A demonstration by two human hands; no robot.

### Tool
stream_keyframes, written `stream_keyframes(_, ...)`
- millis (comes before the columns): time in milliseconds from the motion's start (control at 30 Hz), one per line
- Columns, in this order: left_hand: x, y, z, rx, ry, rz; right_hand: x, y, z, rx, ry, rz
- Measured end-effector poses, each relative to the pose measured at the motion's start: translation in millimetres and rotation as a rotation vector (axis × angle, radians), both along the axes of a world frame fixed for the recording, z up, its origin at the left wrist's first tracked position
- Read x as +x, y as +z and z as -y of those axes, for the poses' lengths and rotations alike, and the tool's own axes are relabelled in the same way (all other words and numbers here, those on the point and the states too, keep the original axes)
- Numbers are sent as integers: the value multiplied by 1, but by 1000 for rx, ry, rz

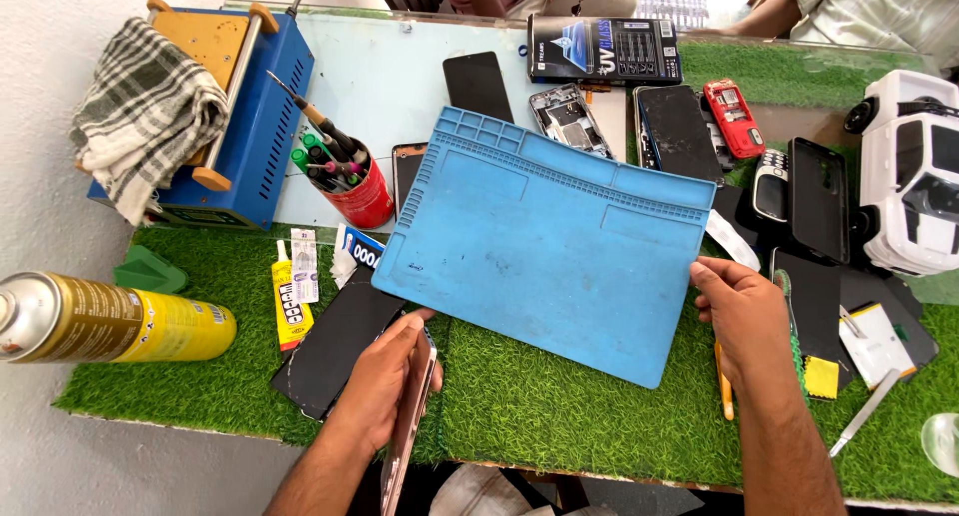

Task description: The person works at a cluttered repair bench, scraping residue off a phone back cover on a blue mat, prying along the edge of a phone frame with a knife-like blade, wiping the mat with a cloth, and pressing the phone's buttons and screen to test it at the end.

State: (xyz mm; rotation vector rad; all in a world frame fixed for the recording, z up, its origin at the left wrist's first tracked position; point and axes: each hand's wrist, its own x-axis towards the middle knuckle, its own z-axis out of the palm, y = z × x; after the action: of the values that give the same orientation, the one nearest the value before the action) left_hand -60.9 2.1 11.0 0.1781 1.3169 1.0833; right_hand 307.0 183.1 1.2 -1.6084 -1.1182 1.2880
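On the green-turf tabletop (pixel 559 416), head view: the right hand (pixel 744 311) pinches the blue repair mat (pixel 544 246) by its right edge, fingers closed on it. The left hand (pixel 385 386) grips a phone (pixel 408 426) edge-on. Probably best to lay the mat flat and square, clear of the glue tube (pixel 290 301), before setting the phone down.

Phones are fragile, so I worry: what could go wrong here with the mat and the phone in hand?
The left hand holds a phone edge-on past the table edge; it could slip and fall. The right hand grips the blue mat, tilted over other phones; shifting it might knock the red cup of tools.
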Motion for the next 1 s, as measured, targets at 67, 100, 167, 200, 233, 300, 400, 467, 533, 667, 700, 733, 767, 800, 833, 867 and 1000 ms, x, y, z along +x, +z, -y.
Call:
stream_keyframes(67,-2,2,-9,0,29,-5,-3,0,-1,7,-13,4)
stream_keyframes(100,-4,2,-12,-3,43,-6,-5,0,-1,22,-13,0)
stream_keyframes(167,-6,-2,-19,22,65,-22,-10,-1,0,52,-17,-7)
stream_keyframes(200,-7,-4,-22,32,75,-30,-13,-1,1,66,-36,-12)
stream_keyframes(233,-6,-6,-24,17,92,-49,-16,0,2,82,-56,-18)
stream_keyframes(300,-5,-9,-27,-6,127,-88,-21,0,5,117,-76,-65)
stream_keyframes(400,-2,-6,-32,-19,198,-106,-30,-1,9,211,-70,-204)
stream_keyframes(467,1,-2,-32,-11,176,-137,-35,-1,12,321,-51,-310)
stream_keyframes(533,5,3,-28,31,152,-179,-36,1,14,380,-76,-338)
stream_keyframes(667,14,8,12,75,92,-239,-19,14,30,437,-81,-351)
stream_keyframes(700,17,7,27,57,73,-240,-12,19,38,426,-72,-366)
stream_keyframes(733,19,3,44,12,34,-260,-3,23,47,416,-63,-381)
stream_keyframes(767,19,-1,62,-32,-8,-280,4,26,54,407,-57,-395)
stream_keyframes(800,19,-6,81,-79,-51,-299,11,28,59,366,-76,-392)
stream_keyframes(833,19,-13,98,-73,-85,-241,19,29,66,319,-95,-387)
stream_keyframes(867,18,-21,113,-70,-118,-181,25,30,72,270,-112,-380)
stream_keyframes(1000,21,-55,143,-257,-104,-26,34,16,75,107,-86,-393)
